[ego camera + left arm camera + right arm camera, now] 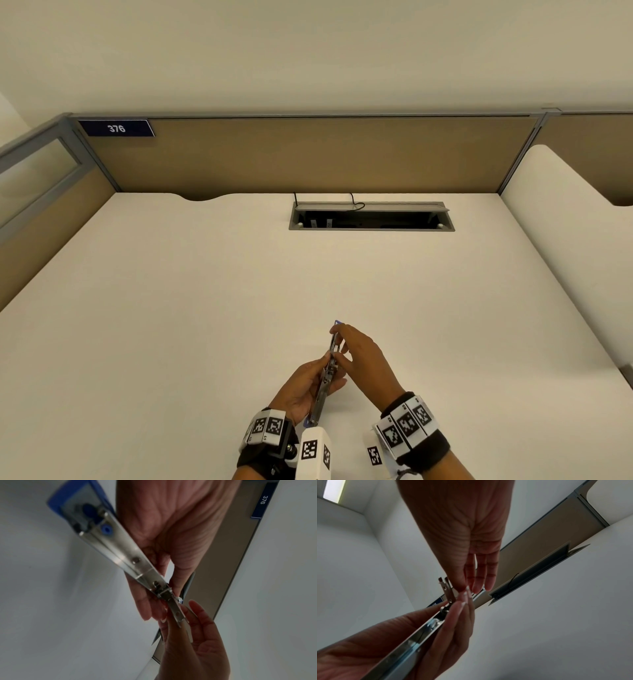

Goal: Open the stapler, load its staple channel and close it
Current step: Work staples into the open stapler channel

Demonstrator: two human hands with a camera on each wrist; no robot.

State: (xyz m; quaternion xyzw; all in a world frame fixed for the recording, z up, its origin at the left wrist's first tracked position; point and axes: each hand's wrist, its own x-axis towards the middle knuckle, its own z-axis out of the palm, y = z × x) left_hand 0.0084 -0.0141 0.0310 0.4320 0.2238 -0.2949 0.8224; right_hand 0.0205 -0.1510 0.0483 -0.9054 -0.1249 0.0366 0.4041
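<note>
1. Holding one stapler (325,378) above the near middle of the desk (205,308), two hands meet.
2. Left hand (305,390) curls its fingers round the opened metal body.
3. Right hand (363,356) pinches the far arm with thumb and fingers.
4. One open cable box (371,216) at the far edge holds a black cable (356,204).
5. One "376" sign (116,128) sits far left.

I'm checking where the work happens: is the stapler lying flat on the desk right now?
No: in the head view the stapler is held above the desk between the left hand and right hand.
</note>
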